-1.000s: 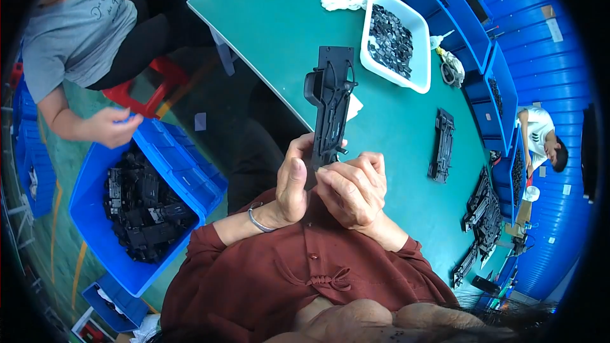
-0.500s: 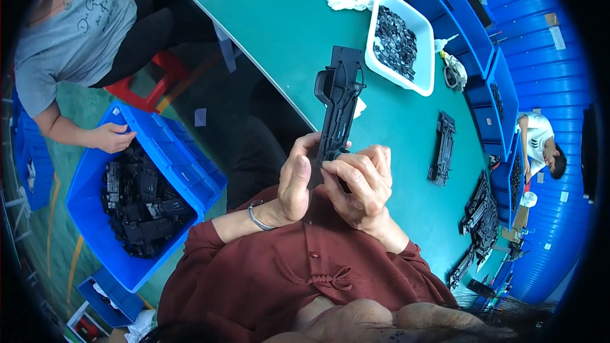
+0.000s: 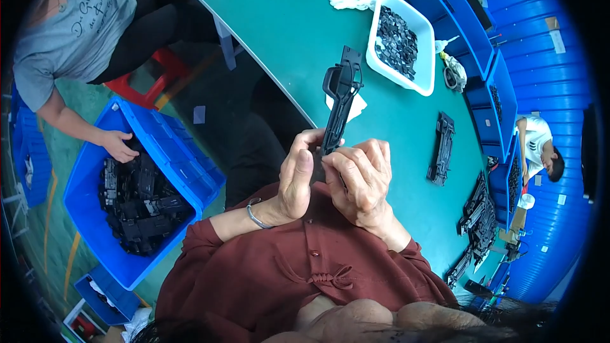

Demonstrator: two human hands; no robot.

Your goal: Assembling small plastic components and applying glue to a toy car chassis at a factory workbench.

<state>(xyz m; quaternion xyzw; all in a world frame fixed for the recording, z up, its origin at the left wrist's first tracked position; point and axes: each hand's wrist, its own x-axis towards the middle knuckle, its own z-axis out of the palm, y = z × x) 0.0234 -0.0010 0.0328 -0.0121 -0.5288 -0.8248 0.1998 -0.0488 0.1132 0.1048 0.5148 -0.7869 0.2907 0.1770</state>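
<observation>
A long black moulded plastic part (image 3: 343,98) with a loop-shaped side piece points away from me above the green table. My left hand (image 3: 296,178) holds its near end, fingers behind it and thumb standing up beside it. My right hand (image 3: 361,181) is closed, its fingertips pinched at the same near end; whether a smaller piece sits between them is hidden. A white scrap of paper (image 3: 356,108) lies on the table beyond the part. To the right rests a similar black part (image 3: 441,149).
A white tray (image 3: 425,57) of small black pieces stands at the far side, beside white gloves (image 3: 352,1). Black parts (image 3: 480,216) are heaped at right near blue bins (image 3: 499,111). At left, a co-worker's hand (image 3: 121,146) reaches into a blue crate (image 3: 82,209) of black parts.
The black part has turned edge-on in my hands and leans slightly further right. The co-worker's one hand has dipped lower into the crate; another hand has come into view at the top left.
</observation>
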